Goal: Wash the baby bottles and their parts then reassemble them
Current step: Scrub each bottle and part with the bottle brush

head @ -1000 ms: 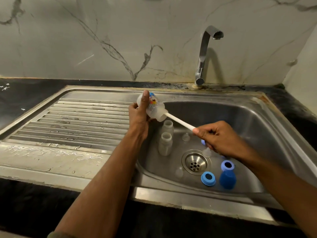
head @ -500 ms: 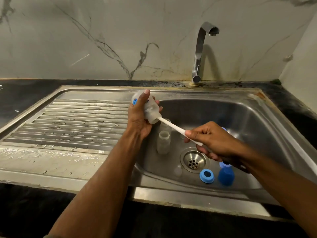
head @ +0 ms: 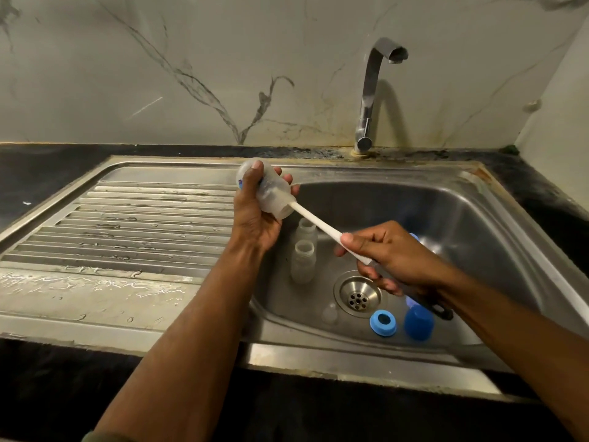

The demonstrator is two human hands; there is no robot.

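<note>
**Q:** Entry, hands. What does each one hold?

**A:** My left hand (head: pixel 255 218) is wrapped round a clear baby bottle (head: pixel 271 194), tilted, mouth pointing down and to the right, held over the left edge of the sink basin (head: pixel 478 224). My right hand (head: pixel 389 253) pinches the white brush handle (head: pixel 318 223), thumb on top, fingers curled under. The handle's far end is inside the bottle's mouth; the brush head itself I cannot make out through the cloudy wall.

**Q:** Other bottles and parts?

**A:** Two more clear bottles (head: pixel 303 261) stand upright in the basin, one behind the other, just left of the drain (head: pixel 357 295). A blue ring (head: pixel 383 322) lies near the front wall, right of the drain, hole up. Just beside it, a blue cap (head: pixel 418 322). A small clear teat (head: pixel 330 314) sits left of the drain, faint.

**Q:** Surroundings?

**A:** Tap (head: pixel 373 90) at the back, no water visible from it. Drainboard (head: pixel 143 224) on the left shows wet streaks.
</note>
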